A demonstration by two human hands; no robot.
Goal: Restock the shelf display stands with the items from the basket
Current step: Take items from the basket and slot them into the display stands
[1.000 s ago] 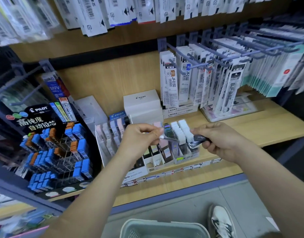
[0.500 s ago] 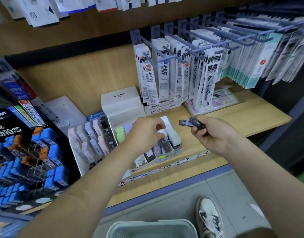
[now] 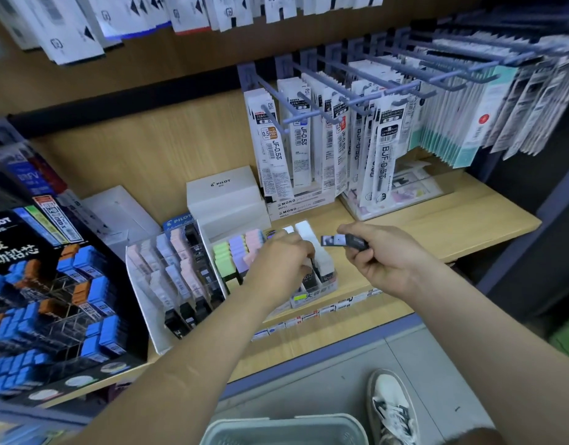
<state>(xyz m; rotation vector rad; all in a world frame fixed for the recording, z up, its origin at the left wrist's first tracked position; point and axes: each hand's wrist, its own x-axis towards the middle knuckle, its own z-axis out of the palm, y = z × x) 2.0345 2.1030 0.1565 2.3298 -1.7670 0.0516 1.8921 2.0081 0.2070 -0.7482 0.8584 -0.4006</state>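
Reaching into the clear display stand (image 3: pixel 315 293) on the shelf (image 3: pixel 453 226), left hand (image 3: pixel 278 264) sits palm-down over the middle slots. Its fingers curl down among the pastel and white cases and are hidden behind the knuckles, so cannot tell if it pinches a piece or only presses one into its row. Probably seating or straightening stock so the column stays flush.

Right hand (image 3: pixel 389 261) hovers just beside the stand, above the shelf. Thumb and fingers pinch a small stack of dark lead cases (image 3: pixel 344 241), label ends pointing left toward the slots. Held close and level like that so the left hand can pull the next one off quickly; it acts as a feeder.

The stand tilts back, so the cases slide down toward the front lip. Dark cases are already in the front right slots, likely the target column.

Basket (image 3: pixel 286 423) is on the floor below, only its rim in view, contents not readable. Hanging refill packs (image 3: pixel 302 139) and white Pilot box (image 3: pixel 225 194) are behind the stand, untouched.

Judgement: mid-restock, several cases still in hand.
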